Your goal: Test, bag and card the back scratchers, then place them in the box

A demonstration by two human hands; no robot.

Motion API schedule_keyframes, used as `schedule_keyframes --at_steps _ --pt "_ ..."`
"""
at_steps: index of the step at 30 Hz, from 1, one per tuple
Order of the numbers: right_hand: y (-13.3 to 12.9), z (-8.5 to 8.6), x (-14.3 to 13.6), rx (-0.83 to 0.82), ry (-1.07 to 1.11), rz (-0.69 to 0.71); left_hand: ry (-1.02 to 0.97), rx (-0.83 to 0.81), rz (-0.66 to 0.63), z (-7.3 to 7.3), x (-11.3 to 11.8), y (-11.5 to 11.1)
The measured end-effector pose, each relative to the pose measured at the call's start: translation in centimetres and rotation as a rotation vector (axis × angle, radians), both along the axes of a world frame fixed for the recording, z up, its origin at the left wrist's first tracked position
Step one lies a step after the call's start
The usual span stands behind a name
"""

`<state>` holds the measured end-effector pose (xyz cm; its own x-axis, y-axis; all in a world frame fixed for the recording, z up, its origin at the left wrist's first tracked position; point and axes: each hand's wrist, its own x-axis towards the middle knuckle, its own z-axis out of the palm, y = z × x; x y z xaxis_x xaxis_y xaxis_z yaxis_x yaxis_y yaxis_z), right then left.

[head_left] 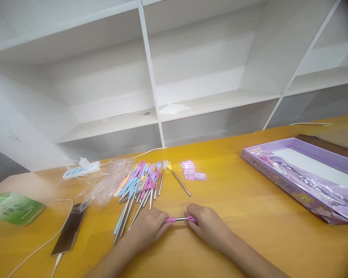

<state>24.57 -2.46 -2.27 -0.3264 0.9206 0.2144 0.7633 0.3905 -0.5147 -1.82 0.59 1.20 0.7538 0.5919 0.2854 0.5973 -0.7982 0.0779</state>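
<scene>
Bare forearms (243,247) reach in over the yellow table (226,189), and the two hands meet just above its surface, a small gap between them. One short stick (180,219) bridges that gap, lying nearly level: pink at both ends, with bright metal in the middle. From where I stand, the left hand (149,227) is curled nearly closed round the pink grip, its thumb laid alongside. The right hand (206,224) has the other pink end pinched between thumb and bent fingers; they hide much of that end, so I can't make out its full shape.

Just beyond the left hand and to its left lies a loose pile of claw-headed sticks (132,191) in blue, pink, purple and yellow, their metal rods crossing at all angles. One yellow-headed stick (181,183) slants away from the pile, ahead of the gap between the hands. Past the right hand, slightly to its left, sit a few small pink cards (188,172), overlapping.

Farther left of the left hand are crumpled clear plastic (107,184), a dark phone (69,229) with a white cable plugged in, a green package (16,208) and a white power strip (81,170). Well off to the right of the right hand stands a purple box (321,153), plastic-wrapped sticks (295,173) inside. White shelving (149,58) rises beyond both hands.
</scene>
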Motion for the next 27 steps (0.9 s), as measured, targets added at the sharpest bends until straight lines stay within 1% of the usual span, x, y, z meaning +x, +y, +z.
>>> schedule_keyframes --at_steps 4,7,8,10,13,15,16,17,19,21,22,23,24,25,27 --pt "-0.2 0.3 0.0 0.001 0.036 0.004 -0.009 -0.03 0.001 -0.4 -0.2 0.2" --pt "-0.4 0.5 0.2 -0.038 0.179 -0.031 -0.025 -0.075 0.025 -0.1 -0.6 0.5" --pt "-0.4 0.6 0.2 -0.062 0.269 -0.042 -0.034 -0.095 0.039 0.1 -0.8 0.7" --pt "-0.3 0.7 0.2 -0.152 0.523 -0.062 -0.066 -0.16 0.069 0.6 -1.0 0.8" --pt "0.1 0.6 -0.3 -0.429 1.057 -0.098 -0.158 -0.299 0.102 0.9 -0.8 0.6" --pt "0.3 0.5 -1.0 -0.615 1.361 -0.11 -0.218 -0.38 0.111 0.7 -0.3 -0.1" --pt "0.3 0.4 -1.5 -0.677 1.449 -0.097 -0.236 -0.413 0.106 0.5 0.1 -0.5" --pt "0.3 0.3 -1.9 -0.716 1.493 -0.076 -0.246 -0.438 0.097 0.3 0.5 -1.0" --pt "0.2 0.1 -2.5 -0.759 1.486 -0.024 -0.231 -0.453 0.052 0.1 0.9 -1.7" --pt "0.1 0.0 -2.8 -0.756 1.465 -0.029 -0.198 -0.357 -0.023 0.4 0.6 -1.5" --pt "0.0 -0.1 -2.7 -0.744 1.466 -0.058 -0.191 -0.272 -0.047 0.8 -0.1 -0.9" --pt "0.0 -0.1 -2.6 -0.731 1.472 -0.094 -0.194 -0.17 -0.045 1.4 -1.0 0.0" --pt "0.1 -0.1 -2.4 -0.717 1.481 -0.133 -0.21 -0.07 0.001 2.1 -2.2 1.2" --pt "0.1 0.0 -2.2 -0.707 1.49 -0.168 -0.232 0.004 0.103 2.9 -3.6 2.6" --pt "0.2 0.2 -1.7 -0.705 1.504 -0.222 -0.194 0.155 0.37 4.3 -6.6 5.9"
